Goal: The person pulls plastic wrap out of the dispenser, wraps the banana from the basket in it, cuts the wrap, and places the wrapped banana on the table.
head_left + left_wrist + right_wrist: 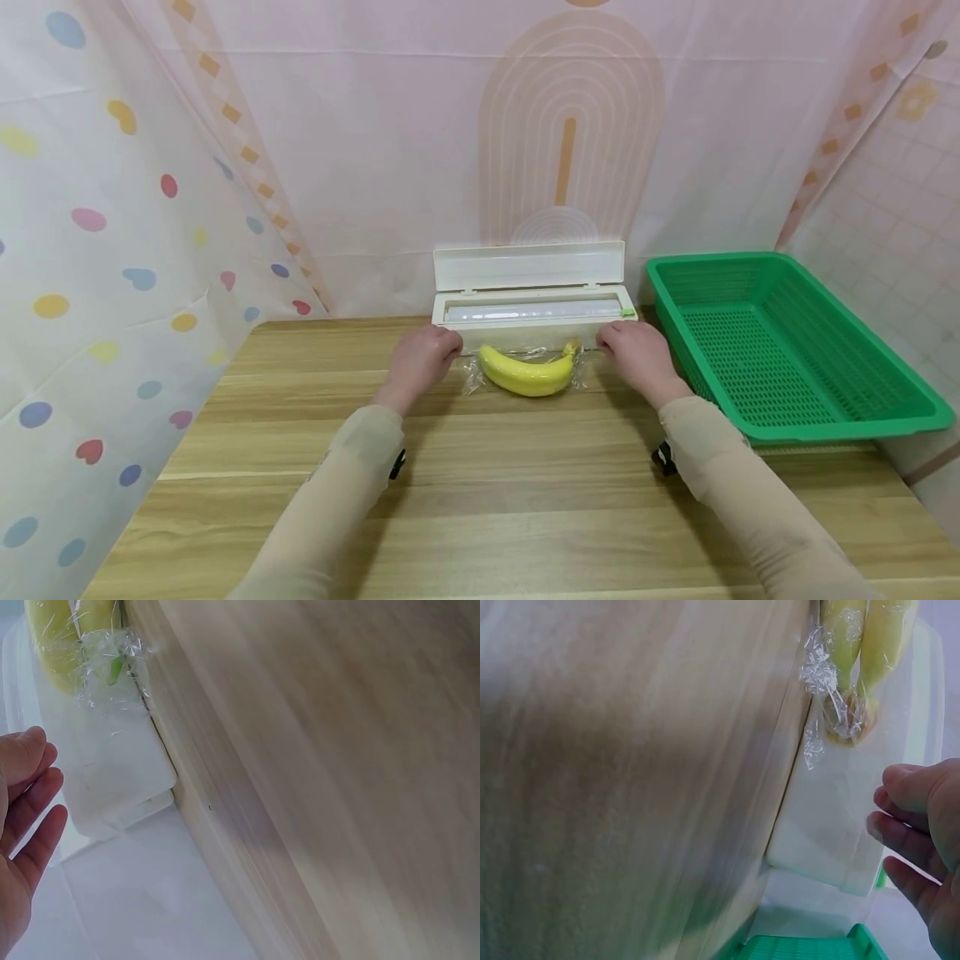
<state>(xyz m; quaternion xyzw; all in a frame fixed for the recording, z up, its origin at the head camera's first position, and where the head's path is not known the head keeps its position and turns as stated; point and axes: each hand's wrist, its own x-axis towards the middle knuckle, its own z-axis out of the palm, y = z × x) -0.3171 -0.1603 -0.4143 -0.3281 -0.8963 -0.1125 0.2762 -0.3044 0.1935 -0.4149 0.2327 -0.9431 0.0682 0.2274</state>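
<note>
A yellow banana (528, 375) in clear, crumpled cling film lies in front of a white cling film dispenser (536, 336), whose lid stands open on a film roll (532, 312). My left hand (423, 358) is by the dispenser's front left corner, left of the banana. By the front right corner is my right hand (637, 354). In the wrist views, the thumb and forefinger of the left hand (26, 802) and of the right hand (926, 825) come close together, other fingers loosely bent. Whether clear film lies between them cannot be seen.
A green plastic basket (690, 354) stands to the right on the wooden table (525, 500), close to my right forearm. Patterned cloth (360, 167) hangs behind the dispenser and along both sides.
</note>
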